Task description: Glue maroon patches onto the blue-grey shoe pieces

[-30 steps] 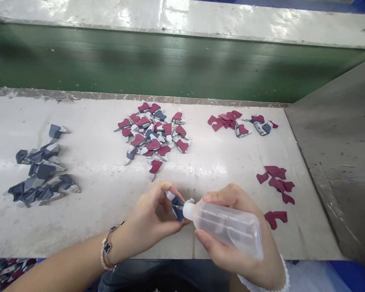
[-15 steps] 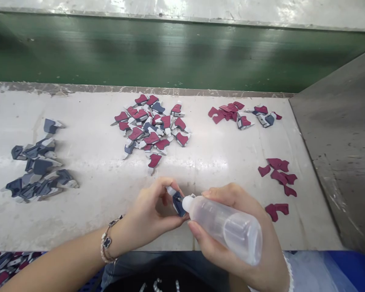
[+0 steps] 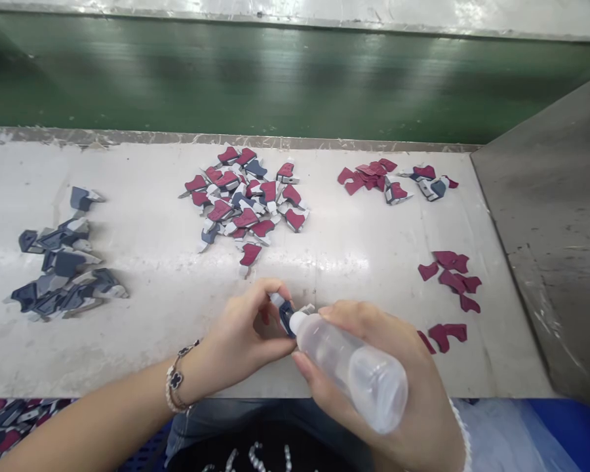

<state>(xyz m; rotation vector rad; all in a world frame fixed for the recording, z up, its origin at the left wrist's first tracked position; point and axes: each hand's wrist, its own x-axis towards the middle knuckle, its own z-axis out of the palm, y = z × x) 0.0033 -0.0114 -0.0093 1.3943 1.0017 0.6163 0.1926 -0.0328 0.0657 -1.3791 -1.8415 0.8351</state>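
Observation:
Between the thumb and fingers of my left hand (image 3: 243,334) is a small dark-blue and grey plastic part (image 3: 286,317). My right hand (image 3: 378,367) is wrapped round a translucent squeeze bottle (image 3: 351,367), which is tilted with its white nozzle at the part. The nozzle's tip is hard to make out against the part. Beyond my hands lies a pile of grey parts with dark-red pieces on them (image 3: 246,196). Dark-blue and grey parts (image 3: 66,275) without red pieces lie in a heap at the left.
Loose dark-red pieces (image 3: 455,275) lie on the white tabletop (image 3: 157,262) at the right, with more red pieces (image 3: 368,176) farther back. A green wall (image 3: 275,85) runs behind; a metal panel (image 3: 560,229) stands right. Below the left edge, many parts (image 3: 10,426) fill a container.
The bottle has shifted slightly left and tilted more steeply, its nozzle staying at the part. My left hand still grips the part. The whole view has moved a little.

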